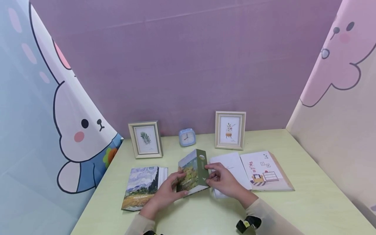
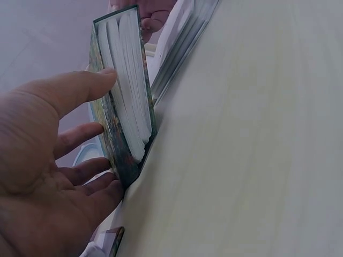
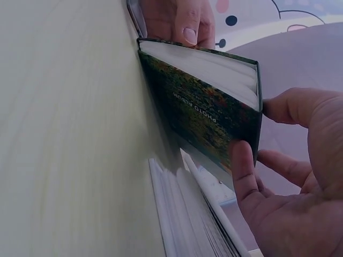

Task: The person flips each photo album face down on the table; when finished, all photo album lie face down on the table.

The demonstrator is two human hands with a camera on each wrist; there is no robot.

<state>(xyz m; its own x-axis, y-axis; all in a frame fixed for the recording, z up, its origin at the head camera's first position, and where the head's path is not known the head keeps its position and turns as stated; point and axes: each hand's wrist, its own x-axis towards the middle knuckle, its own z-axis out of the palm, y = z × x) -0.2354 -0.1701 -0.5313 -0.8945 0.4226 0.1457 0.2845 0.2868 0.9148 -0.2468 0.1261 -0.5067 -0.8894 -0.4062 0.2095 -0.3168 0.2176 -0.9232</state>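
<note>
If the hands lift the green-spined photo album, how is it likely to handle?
The green-spined photo album should be fairly stiff, since its covers look flat and straight-edged. It may feel heavy for its size, given the thick block of pages. Those could fan apart, as gaps show between them.

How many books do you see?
3. The left book lies on the table, the tilted book is between the left hand and right hand, and the open book is on the right. Others could be hidden underneath.
</note>
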